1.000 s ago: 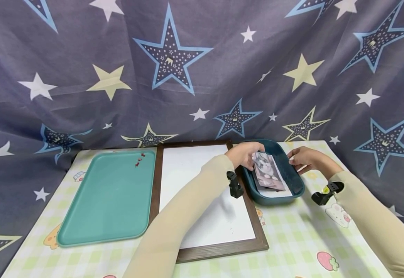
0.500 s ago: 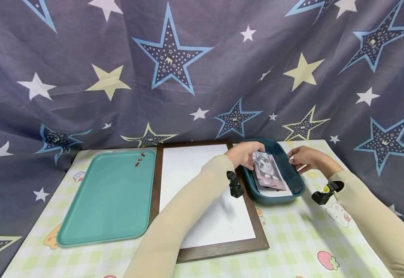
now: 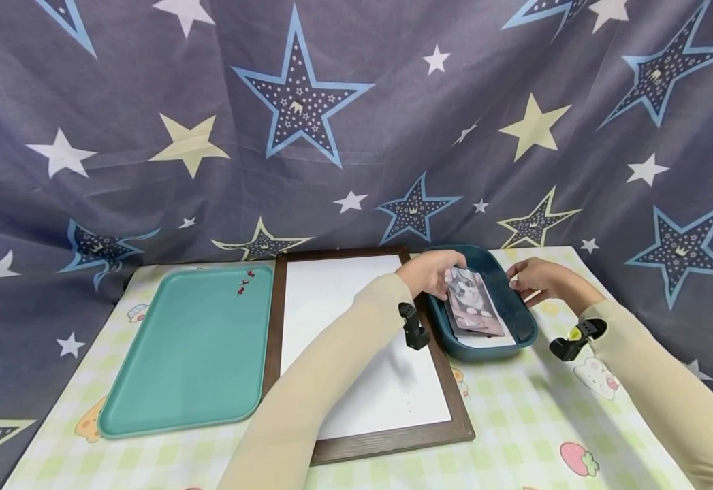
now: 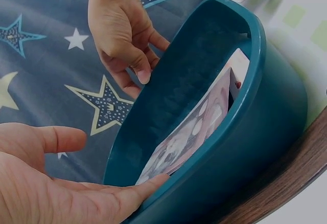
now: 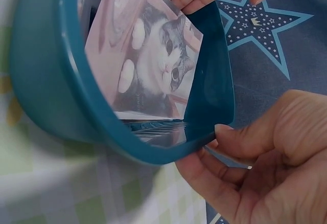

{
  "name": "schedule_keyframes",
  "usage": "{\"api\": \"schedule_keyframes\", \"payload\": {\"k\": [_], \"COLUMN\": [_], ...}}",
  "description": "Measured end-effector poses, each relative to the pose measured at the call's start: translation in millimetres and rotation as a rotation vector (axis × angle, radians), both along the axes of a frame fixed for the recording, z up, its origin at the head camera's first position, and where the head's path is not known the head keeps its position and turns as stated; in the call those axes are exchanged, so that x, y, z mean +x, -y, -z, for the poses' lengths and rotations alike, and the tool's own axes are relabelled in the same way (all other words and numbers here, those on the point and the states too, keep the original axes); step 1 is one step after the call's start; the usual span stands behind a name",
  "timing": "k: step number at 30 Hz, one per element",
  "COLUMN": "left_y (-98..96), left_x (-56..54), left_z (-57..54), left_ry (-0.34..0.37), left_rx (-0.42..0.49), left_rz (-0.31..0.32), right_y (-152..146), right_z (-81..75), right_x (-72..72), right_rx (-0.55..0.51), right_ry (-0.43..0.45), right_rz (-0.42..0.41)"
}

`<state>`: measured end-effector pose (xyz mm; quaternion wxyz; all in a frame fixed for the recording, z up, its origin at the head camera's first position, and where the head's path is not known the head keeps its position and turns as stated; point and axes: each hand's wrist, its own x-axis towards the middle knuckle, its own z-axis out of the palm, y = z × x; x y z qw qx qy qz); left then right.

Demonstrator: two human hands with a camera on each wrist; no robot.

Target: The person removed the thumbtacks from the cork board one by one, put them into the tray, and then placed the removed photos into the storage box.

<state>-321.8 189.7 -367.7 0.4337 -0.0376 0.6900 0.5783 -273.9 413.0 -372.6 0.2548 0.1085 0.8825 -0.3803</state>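
Observation:
A deep teal basin (image 3: 485, 354) stands right of the framed board, holding a cat photo (image 3: 472, 299) on top of other papers. My left hand (image 3: 432, 272) reaches over the basin's left rim. In the left wrist view the left hand (image 4: 76, 183) has its fingers straight along the photo's edge, the thumb raised apart. At the opposite rim, my right hand (image 3: 540, 280) pinches the basin's edge. The right wrist view has that right hand (image 5: 271, 157) with its thumb tip at the rim and its fingers against the outer wall; the photo (image 5: 153, 55) leans inside.
A brown-framed white board (image 3: 344, 354) lies left of the basin, under my left forearm. Farther left is a flat green tray (image 3: 191, 354) with several red push pins (image 3: 244, 282) in its back right corner. A star-patterned curtain (image 3: 356, 136) hangs behind the checked tablecloth (image 3: 515, 422).
Both hands keep their places at the basin, and the photo stays as it was. Only a slight shift of the head view shows.

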Motion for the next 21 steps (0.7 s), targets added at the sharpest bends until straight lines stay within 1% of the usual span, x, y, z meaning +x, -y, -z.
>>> {"api": "schedule_keyframes", "payload": {"k": [6,10,12,19,21], "left_y": [5.7,6.1,5.9,5.2,5.2], "left_x": [3.2,3.6,3.8,4.0,3.5], "left_z": [-2.7,-1.1,-0.8,0.4,0.8], "left_ry": [-0.014,-0.018,-0.021,0.004,0.001], "left_rx": [0.031,0.044,0.043,0.074,0.077], "left_rz": [0.01,0.019,0.012,0.005,0.004], "right_y": [2.1,2.2,1.8,2.8,3.3], "right_z": [-1.2,-1.1,-1.4,-2.8,-3.5], "right_x": [1.0,2.5,3.0,3.9,3.9], "right_rx": [0.008,0.004,-0.002,-0.016,-0.014], "right_ry": [-0.001,-0.005,-0.003,0.007,0.008], "right_rz": [0.009,0.006,0.006,0.026,0.026]}}
